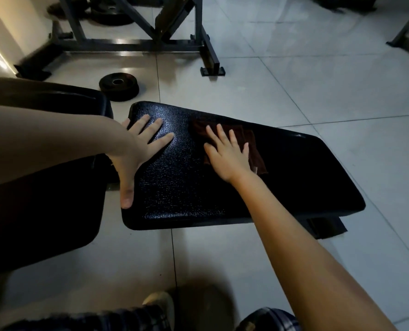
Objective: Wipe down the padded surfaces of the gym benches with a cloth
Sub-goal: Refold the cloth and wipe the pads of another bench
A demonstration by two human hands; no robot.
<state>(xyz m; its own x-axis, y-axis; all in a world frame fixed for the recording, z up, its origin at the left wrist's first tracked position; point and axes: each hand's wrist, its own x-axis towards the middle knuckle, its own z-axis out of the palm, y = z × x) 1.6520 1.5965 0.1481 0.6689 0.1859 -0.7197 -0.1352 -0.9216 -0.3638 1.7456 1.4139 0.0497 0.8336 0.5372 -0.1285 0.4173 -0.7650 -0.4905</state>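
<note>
Our arms are bare right down to the left grip (136, 149) and right grip (227, 156), both bare too. Our shoe (159, 304) is pale beige, its toe rounded. Dark blue checked cloth covers the left leg (91, 318) just beside the shoe and the right knee (270, 318) well to the shoe's right.

Cloth (259, 161): dark brown, under the right hand (227, 156).
Bench pad (174, 182): glossy black, pebbled grain (clearest beside the left hand (136, 149)).
Floor (318, 80): pale grey tiles, dark grout lines.
Weight plate (119, 86): black, beyond the left hand.
Frame (136, 45): dark grey.
Trousers (91, 318): dark blue check.
Shoe (160, 302): beige.
</note>
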